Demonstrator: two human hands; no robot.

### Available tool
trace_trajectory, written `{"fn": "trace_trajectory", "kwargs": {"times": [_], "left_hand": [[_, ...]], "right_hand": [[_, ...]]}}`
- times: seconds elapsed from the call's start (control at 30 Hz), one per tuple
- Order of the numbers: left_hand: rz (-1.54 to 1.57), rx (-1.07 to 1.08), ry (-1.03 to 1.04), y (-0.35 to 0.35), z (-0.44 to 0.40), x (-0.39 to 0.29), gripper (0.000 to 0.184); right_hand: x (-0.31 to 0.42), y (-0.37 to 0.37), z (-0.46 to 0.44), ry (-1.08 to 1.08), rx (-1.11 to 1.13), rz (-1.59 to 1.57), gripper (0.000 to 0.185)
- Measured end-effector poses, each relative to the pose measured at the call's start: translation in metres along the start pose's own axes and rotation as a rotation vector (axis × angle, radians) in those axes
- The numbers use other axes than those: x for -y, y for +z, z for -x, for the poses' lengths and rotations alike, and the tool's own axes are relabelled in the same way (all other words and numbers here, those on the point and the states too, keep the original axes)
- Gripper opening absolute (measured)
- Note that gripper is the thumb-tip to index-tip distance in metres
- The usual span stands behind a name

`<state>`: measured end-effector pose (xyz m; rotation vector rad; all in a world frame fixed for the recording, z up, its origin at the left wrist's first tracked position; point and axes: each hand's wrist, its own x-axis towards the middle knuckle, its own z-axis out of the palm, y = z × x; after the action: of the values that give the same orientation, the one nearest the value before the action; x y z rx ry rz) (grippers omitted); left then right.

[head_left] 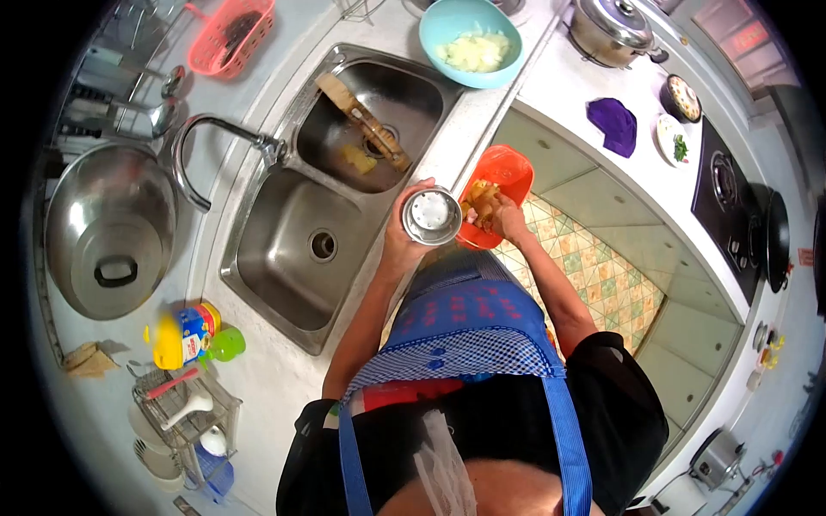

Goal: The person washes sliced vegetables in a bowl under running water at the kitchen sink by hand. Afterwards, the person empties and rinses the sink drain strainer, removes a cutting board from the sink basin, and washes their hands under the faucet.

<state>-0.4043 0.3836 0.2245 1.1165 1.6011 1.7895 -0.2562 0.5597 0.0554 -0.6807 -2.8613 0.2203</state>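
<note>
My left hand (397, 236) is closed around a round metal sink strainer (432, 216) with small holes, held at the counter's front edge. Just right of it is an orange-red plastic bin (508, 168) with brownish and yellowish food scraps (482, 199) inside. My right hand (511, 218) reaches into the bin with its fingers closed at the scraps; the fingertips are partly hidden among them. In the upper basin of the double sink (311, 202) lie a long brown-and-pale piece (366, 120) and a yellowish scrap (357, 158).
A curved faucet (194, 120) arches toward the sink. Behind the bin stands a turquoise bowl (439, 30) of chopped pale pieces. A large metal lid (112, 232) leans at left, above a yellow container (185, 335). Across the floor are a pot (607, 34), a purple cloth (613, 126) and a stove (723, 198).
</note>
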Motion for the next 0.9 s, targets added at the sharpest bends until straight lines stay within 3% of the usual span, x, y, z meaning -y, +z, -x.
{"fn": "trace_trajectory", "kwargs": {"times": [0.07,0.13,0.2,0.3,0.47,0.6,0.67,0.8,0.9], "left_hand": [[0.013,-0.074,-0.005,-0.007,0.004,-0.003,0.078],[0.021,-0.117,-0.015,-0.016,0.008,-0.004,0.081],[0.04,-0.165,0.003,-0.025,0.013,-0.007,0.081],[0.098,-0.224,-0.013,-0.043,0.024,-0.013,0.079],[0.235,-0.331,-0.106,-0.075,0.046,-0.017,0.079],[0.116,-0.38,-0.148,-0.112,0.065,-0.024,0.076],[0.05,-0.448,-0.135,-0.132,0.078,-0.018,0.078],[0.065,-0.586,-0.091,-0.18,0.091,-0.02,0.082],[0.134,-0.625,-0.115,-0.216,0.093,-0.018,0.08]], "right_hand": [[-0.005,-0.01,-0.008,0.246,0.21,-0.44,0.028],[-0.009,-0.016,-0.014,0.284,0.09,-0.683,0.01],[-0.004,-0.024,-0.024,0.389,0.044,-1.185,0.004],[0.021,-0.07,-0.047,0.359,0.125,-1.416,0.008],[0.094,-0.109,-0.091,0.231,0.231,-1.539,0.012],[0.173,-0.107,-0.134,-0.023,0.313,-1.609,0.011],[0.217,-0.102,-0.159,-0.091,0.352,-1.514,0.01],[0.294,-0.091,-0.231,-0.492,-0.079,-0.835,0.011],[0.332,-0.059,-0.289,-0.625,-0.247,-0.192,0.02]]}}
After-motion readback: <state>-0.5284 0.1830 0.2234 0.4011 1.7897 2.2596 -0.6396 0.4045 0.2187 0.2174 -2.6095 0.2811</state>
